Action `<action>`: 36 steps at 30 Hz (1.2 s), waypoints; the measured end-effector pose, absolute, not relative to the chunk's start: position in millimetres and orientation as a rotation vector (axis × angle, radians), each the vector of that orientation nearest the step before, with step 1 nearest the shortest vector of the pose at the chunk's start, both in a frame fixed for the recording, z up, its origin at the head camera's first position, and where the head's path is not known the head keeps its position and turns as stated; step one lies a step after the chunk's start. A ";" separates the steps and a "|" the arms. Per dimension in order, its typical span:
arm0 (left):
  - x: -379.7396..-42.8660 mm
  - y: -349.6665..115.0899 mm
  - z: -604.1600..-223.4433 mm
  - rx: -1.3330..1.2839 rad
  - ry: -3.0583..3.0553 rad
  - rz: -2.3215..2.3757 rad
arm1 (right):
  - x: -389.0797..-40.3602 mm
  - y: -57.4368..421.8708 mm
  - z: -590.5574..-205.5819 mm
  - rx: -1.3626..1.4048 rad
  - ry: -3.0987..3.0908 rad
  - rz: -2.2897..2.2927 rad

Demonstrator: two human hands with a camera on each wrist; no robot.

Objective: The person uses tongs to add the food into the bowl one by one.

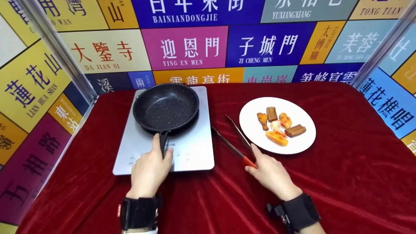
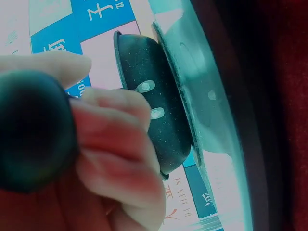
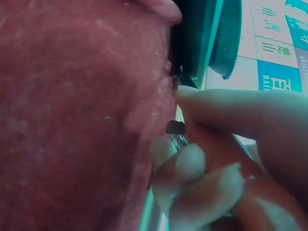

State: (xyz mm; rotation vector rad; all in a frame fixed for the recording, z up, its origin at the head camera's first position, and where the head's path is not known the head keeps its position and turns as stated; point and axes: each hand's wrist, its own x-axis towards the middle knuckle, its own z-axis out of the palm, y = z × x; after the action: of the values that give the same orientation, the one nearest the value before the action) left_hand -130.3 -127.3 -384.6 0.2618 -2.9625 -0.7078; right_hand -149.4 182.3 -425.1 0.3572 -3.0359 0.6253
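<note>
My left hand (image 1: 148, 170) grips the black handle (image 1: 163, 143) of a speckled black frying pan (image 1: 167, 110), index finger stretched along it. In the left wrist view, curled fingers (image 2: 118, 139) wrap the handle's underside. The pan is over a silver induction cooktop (image 1: 195, 152) with nothing inside it. My right hand (image 1: 273, 172) holds metal tongs with red grips (image 1: 249, 162), their arms spread apart and tips pointing between cooktop and plate. Right of the tongs lies a white plate (image 1: 302, 144) bearing brown pieces (image 1: 295, 130), orange pieces (image 1: 277, 138) and a red-and-white piece (image 1: 275, 125).
Dark red cloth (image 1: 221, 201) covers the table and shows some folds. Panels (image 1: 191, 47) printed with coloured signs stand behind it and along both sides. Metal posts (image 1: 70, 55) rise at the back corners. Each wrist wears a black strap (image 1: 139, 213).
</note>
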 end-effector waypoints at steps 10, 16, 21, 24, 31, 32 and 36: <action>-133.6 -122.1 -387.7 0.237 -2.979 -0.712 | -144.5 200.3 -402.8 0.319 -2.991 0.591; -134.0 -126.0 -384.9 0.236 -2.988 -0.719 | -148.3 218.2 -392.6 0.204 -3.012 0.661; -129.6 -130.6 -383.1 0.239 -2.994 -0.740 | -150.6 229.3 -389.8 0.128 -3.050 0.666; -126.7 -132.8 -382.9 0.253 -2.991 -0.734 | -149.9 232.4 -387.6 0.136 -3.062 0.648; -129.1 -130.0 -382.0 0.223 -2.985 -0.732 | -145.8 240.7 -381.1 0.099 -3.090 0.603; -129.5 -129.1 -381.9 0.222 -2.990 -0.734 | -144.9 242.1 -380.5 0.085 -3.106 0.618; -130.8 -125.5 -381.0 0.216 -2.994 -0.725 | -141.2 247.7 -378.8 0.027 -3.157 0.712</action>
State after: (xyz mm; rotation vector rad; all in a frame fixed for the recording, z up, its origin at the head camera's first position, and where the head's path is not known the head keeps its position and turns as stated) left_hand -130.8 -125.5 -381.0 0.2164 -2.9941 -0.7249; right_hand -141.2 247.7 -378.8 0.0272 -3.1568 0.7119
